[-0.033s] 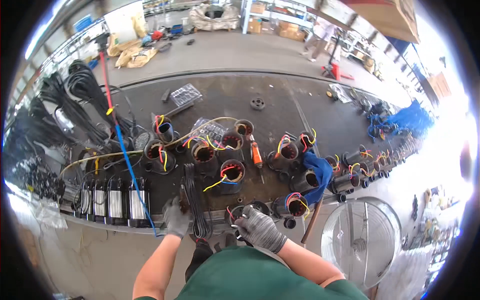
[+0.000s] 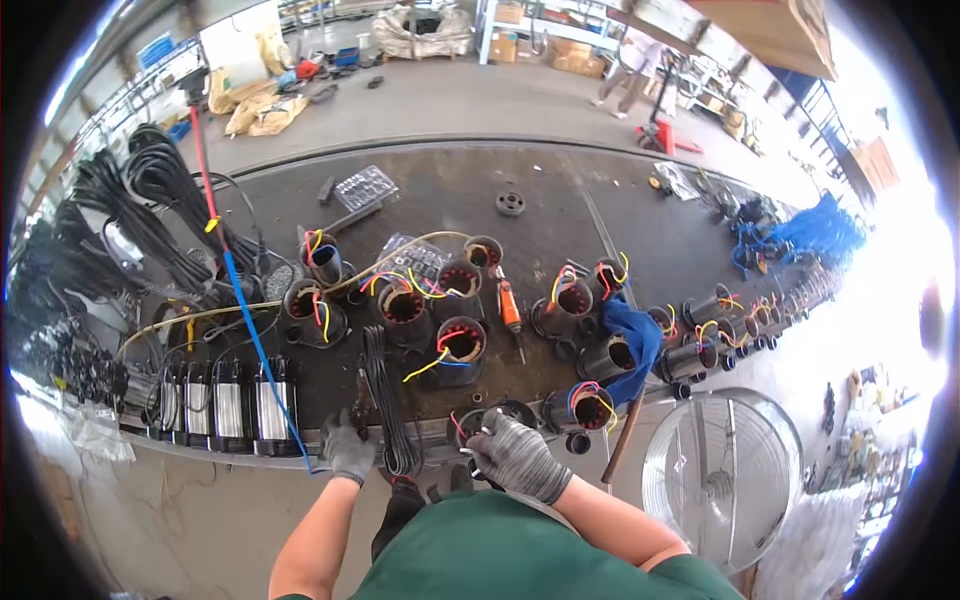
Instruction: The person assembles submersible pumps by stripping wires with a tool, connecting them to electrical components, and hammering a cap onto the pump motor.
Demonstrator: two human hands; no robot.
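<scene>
My left hand point(image 2: 347, 448), in a grey knit glove, is at the bench's near edge with its fingers apart and nothing visible in them. Just beyond it lies a dark, narrow tool point(image 2: 364, 388), its kind unclear. To its right a folded bundle of black cable point(image 2: 385, 410) hangs slightly over the edge. My right hand point(image 2: 522, 458), in a striped grey glove, is closed over a dark round motor housing point(image 2: 517, 412) at the edge. What its fingers grip is hidden. A red wire point(image 2: 457, 425) pokes up beside them.
Several motor housings with coloured leads, such as one point(image 2: 462, 340), stand across the dark bench point(image 2: 440, 195). An orange-handled screwdriver-like tool point(image 2: 509, 305) lies among them. A blue cloth point(image 2: 633, 345) drapes at right. Silver-black units point(image 2: 275, 405) line the left edge; a large fan cage point(image 2: 720, 480) stands lower right.
My left hand has drawn back slightly toward me, away from the dark tool, and its fingers have spread. My right hand stays in place. The whole view has shifted a little.
</scene>
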